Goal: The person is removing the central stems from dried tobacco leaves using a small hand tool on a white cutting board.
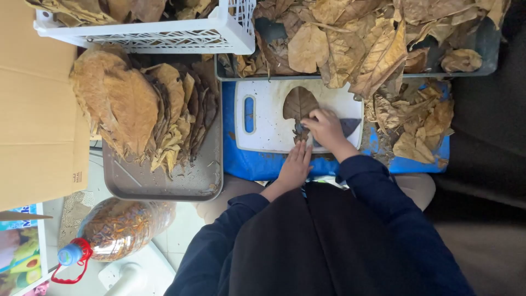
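A brown dried leaf (299, 103) lies on a white cutting board (266, 131) that rests on a blue surface (246, 161). My right hand (324, 127) is closed on a knife handle, and the dark blade (348, 126) sticks out to the right over the board. My left hand (296, 166) lies flat at the board's near edge, fingertips touching the leaf's stem end. Both arms wear dark blue sleeves.
A grey tray (164, 183) at left holds a stack of flattened leaves (137, 109). A dark tray (482, 49) of loose leaves sits behind the board, a white basket (164, 33) at top left, cardboard (33, 109) far left, and a plastic bottle (118, 227) lies below.
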